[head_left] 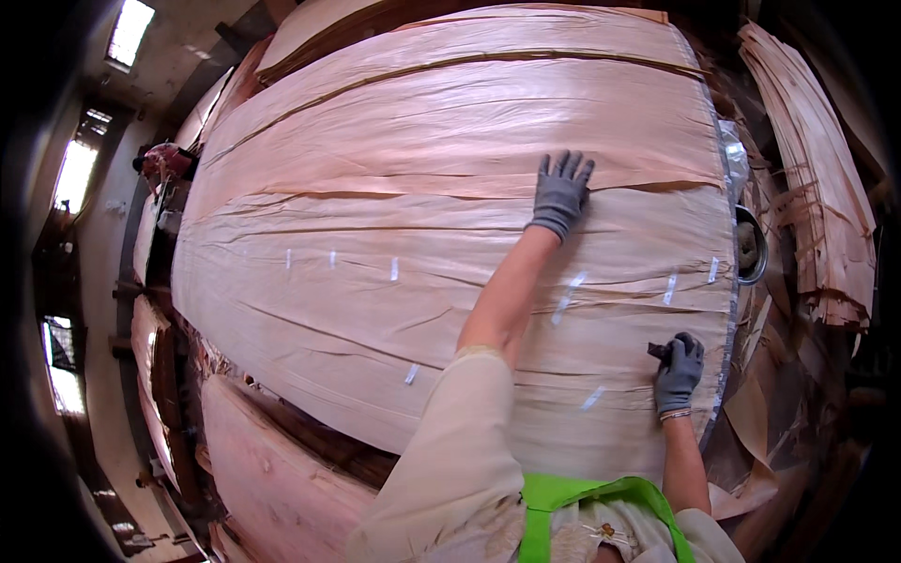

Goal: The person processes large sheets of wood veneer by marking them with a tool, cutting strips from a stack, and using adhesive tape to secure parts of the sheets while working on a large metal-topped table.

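Left hand (561, 195) palm-down, fingers spread, on the wide veneer sheet (432, 249) laid out in front; right hand (680, 375) clamped on a small dark object (659, 352) near the sheet's right edge.

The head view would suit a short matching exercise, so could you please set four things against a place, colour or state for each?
1. Left hand
2. Right hand
3. Apron strap
4. Bundle of thin strips

A. Beyond the right edge of the large pale sheets
B. Bright green
C. Fingers spread, palm down
D. Closed on a small dark object

Pairs: 1-C, 2-D, 3-B, 4-A
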Demonstrator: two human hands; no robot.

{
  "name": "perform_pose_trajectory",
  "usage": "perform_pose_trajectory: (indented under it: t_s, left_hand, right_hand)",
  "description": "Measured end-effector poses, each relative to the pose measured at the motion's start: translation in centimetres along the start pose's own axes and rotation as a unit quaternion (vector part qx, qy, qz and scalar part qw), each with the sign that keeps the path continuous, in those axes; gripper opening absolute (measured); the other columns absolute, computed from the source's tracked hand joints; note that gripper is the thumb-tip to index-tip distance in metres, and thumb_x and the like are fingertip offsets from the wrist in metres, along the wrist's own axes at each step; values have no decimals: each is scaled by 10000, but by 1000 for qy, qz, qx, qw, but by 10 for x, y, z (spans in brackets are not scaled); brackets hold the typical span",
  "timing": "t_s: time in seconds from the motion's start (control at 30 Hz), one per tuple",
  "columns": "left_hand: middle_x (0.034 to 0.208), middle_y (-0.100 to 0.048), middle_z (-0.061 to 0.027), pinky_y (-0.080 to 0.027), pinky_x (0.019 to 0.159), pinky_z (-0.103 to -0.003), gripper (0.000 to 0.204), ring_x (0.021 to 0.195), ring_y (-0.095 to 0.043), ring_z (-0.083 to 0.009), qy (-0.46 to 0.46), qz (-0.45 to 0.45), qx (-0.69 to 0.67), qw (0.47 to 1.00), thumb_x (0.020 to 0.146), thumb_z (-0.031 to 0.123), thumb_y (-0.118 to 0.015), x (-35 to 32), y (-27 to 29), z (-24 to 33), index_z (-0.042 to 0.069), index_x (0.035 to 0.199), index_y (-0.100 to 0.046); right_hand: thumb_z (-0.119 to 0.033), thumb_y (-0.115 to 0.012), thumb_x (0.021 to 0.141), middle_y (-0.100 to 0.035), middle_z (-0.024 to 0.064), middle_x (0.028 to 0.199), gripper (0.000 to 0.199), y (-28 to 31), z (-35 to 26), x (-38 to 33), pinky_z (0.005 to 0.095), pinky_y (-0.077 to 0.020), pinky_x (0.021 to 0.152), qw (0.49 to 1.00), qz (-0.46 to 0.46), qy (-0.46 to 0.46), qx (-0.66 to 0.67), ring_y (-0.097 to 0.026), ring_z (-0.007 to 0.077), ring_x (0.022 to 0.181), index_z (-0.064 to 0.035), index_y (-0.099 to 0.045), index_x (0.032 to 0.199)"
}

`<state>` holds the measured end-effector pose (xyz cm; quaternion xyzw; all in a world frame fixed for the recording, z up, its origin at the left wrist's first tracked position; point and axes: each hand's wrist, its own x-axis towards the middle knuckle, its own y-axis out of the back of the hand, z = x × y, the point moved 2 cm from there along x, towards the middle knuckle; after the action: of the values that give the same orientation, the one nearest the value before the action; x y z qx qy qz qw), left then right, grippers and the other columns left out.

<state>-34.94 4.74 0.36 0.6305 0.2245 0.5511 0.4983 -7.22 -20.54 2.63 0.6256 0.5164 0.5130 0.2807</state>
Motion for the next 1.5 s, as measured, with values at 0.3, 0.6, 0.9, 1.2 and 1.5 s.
perform_pose_trajectory:
  t_s: [0.3,0.6,0.9,1.2,1.5]
  left_hand:
    - [1254,-536,-73,-467,736,-401,347,934,-584,-197,222,-85,323,916,852,159,-449,-132,98,-216,216,1171,-571]
    - [1136,-612,-88,-485,498,-413,144,596,-649,-236,248,-78,305,916,836,211,-503,-135,108,-327,148,911,-608]
    - [1261,-525,-170,-399,979,-394,370,1192,-489,-311,150,264,94,948,835,40,-526,-199,263,-294,48,1205,-531]
    - [1245,-514,-185,-409,946,-375,405,1130,-511,-284,736,314,217,559,899,203,-503,-554,424,-121,-13,1239,-454]
    - [1162,-567,-227,-454,892,-414,379,1079,-558,-334,710,-421,1,564,880,261,-509,-687,304,13,6,1158,-537]
  right_hand:
    - [12,-597,658,-530,146,862,146,-10,4,-3,440,-416,731,999,8,-25,-33,-496,362,845,-29,-510,768]
    - [57,-549,685,-526,160,940,163,-25,3,-9,396,-430,779,999,3,-40,-30,-503,334,895,0,-518,834]
    - [100,-507,701,-520,172,983,184,-26,8,-12,411,-426,818,997,-18,-67,-37,-495,358,938,3,-508,858]
    - [66,-537,720,-527,169,942,165,-29,5,-16,411,-420,806,998,-4,-44,-37,-498,350,927,-2,-519,870]
    - [-7,-620,699,-559,177,980,223,-38,47,-36,416,-439,842,998,43,-22,-35,-520,351,967,-6,-586,920]
